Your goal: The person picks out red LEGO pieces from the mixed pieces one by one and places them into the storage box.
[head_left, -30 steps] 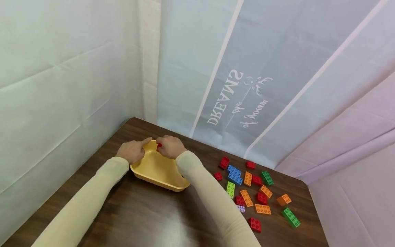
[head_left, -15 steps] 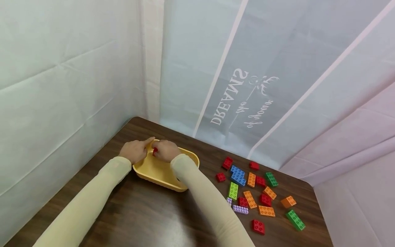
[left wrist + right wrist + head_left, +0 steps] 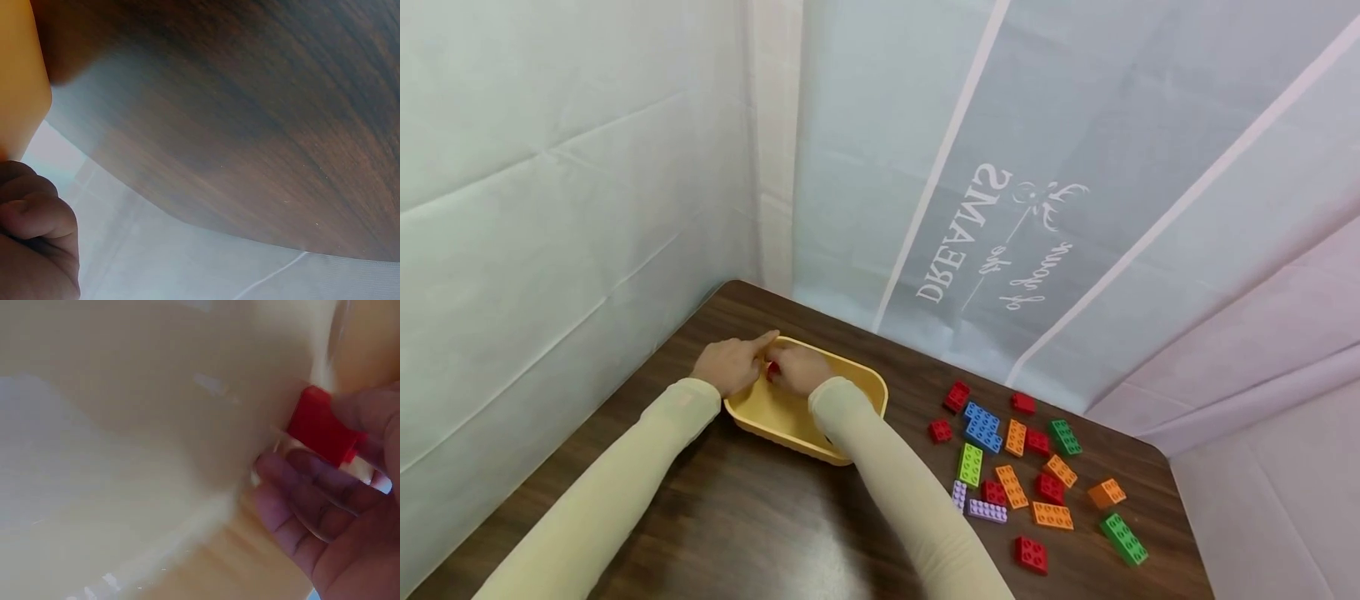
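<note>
Woodgrain tabletop [image 3: 752, 517] meets pale walls [image 3: 610, 150], left hand [image 3: 730, 365] gripping tray [image 3: 790, 440], right hand [image 3: 801, 369] pinching brick [image 3: 320, 428].

Red brick [image 3: 320, 425] ptly behind R hand [image 3: 802, 369]

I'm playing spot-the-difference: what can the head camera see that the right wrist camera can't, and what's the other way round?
Only the head view shows the scattered bricks on the brown table, the pale sleeves and the white lettering. Only the right wrist view shows the palm side of the right hand and a clear, broad face of the red brick it holds. Both show that hand, that brick and the yellow tray.
</note>
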Demonstrator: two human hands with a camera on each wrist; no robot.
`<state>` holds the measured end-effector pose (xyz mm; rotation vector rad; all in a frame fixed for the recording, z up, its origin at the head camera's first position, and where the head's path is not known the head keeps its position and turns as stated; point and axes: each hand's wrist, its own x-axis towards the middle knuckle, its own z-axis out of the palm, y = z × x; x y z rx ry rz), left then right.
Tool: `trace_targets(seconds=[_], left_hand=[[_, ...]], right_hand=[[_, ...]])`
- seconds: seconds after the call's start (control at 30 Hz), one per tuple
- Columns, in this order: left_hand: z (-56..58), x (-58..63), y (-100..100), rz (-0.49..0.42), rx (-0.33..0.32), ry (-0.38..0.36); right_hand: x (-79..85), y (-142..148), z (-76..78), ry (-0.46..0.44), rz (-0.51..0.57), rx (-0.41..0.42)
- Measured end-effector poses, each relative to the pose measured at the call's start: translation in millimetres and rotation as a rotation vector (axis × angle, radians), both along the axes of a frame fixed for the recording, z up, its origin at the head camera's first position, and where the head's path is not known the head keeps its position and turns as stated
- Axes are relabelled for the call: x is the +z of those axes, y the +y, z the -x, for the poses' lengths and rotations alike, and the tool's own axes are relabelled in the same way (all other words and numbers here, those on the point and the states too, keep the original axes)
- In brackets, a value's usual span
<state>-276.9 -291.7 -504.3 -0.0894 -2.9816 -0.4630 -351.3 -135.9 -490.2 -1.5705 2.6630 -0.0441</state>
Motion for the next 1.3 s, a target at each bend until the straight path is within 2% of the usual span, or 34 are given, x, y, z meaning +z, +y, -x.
trace_targets(seconds=[0.2, 0.37, 0.6, 0.87, 1.0, 1.3], left_hand=[[-2.0, 4.3, 5.4, 0.003, -0.018, 0.026], [-3.9, 5.8, 8.4, 0.006, -0.02, 0.031], [-7.2, 7.4, 10.3, 0.017, -0.028, 0.042], [-9.6, 9.0, 10.5, 0.009, -0.009, 0.011], [-10.7, 8.4, 10.3, 0.015, -0.007, -0.004], [-13.3, 10.3, 9.2, 0.035, -0.006, -0.013]], right_hand=[[7.8, 7.5, -2.6, 0.004, -0.068, -0.023], [15.1, 13.1, -6.7, -0.033, -0.083, -0.04], [21.2, 19.1, -5.5, -0.049, -0.045, -0.036], [32.5, 28.0, -4.4, -0.007, -0.069, -0.063], [38.4, 32.7, -4.5, -0.024, -0.063, -0.09], [56.2, 46.3, -11.1, 0.022, 0.008, -0.107]])
